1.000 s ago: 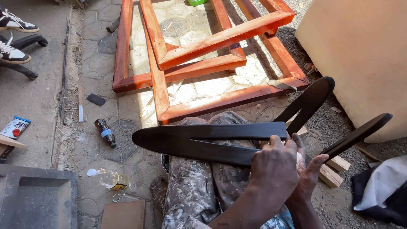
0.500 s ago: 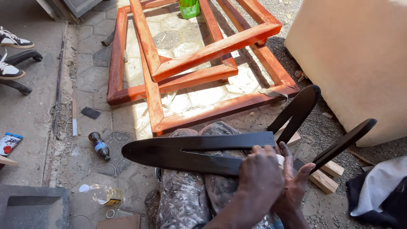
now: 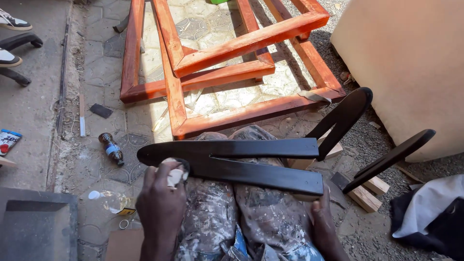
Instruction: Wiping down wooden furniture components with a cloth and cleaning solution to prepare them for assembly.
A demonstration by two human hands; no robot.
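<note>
A long black-painted wooden piece, made of two flat slats that meet at the left, lies across my paint-stained trousers. My left hand is closed on a small pale pad and presses it on the piece near its rounded left end. My right hand grips the lower edge of the piece at its right end, with the thumb up against the slat. At the right, two curved black arms rise off towards the ground.
Orange-brown wooden frames lie on the paving just beyond my knees. A big beige block stands at the right, with wood offcuts and a cloth below it. A small dark bottle and a clear bottle lie to my left.
My left hand has moved from the right end of the black piece to its left end with the pad. My right hand stays at the right end. The view has tilted slightly.
</note>
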